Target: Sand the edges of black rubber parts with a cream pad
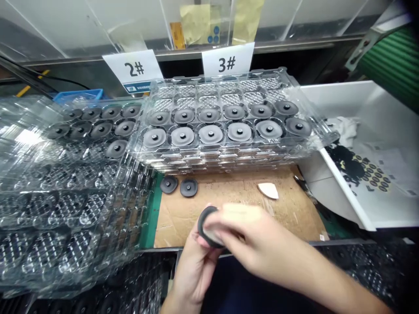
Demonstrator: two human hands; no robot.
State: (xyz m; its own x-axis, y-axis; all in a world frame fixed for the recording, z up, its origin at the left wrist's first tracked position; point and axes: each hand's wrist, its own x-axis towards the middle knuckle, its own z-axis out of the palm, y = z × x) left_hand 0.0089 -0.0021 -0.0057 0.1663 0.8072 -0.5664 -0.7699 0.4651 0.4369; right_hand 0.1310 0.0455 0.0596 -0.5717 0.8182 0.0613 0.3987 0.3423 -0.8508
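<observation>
My left hand holds a round black rubber disc at the front of the brown cardboard mat. My right hand lies over the disc with its fingers pressed on the disc's face; motion blurs it. Two more black discs lie loose on the mat's far left corner. Behind the mat stands a stack of clear plastic trays, its two nearest rows filled with the same discs, the back rows vacant.
Another clear tray stack slopes at the left, some discs in its far rows. A white bin with a sheet of small black rings sits right. A pale wedge-shaped piece lies on the mat. Signs "2#" and "3#" stand behind.
</observation>
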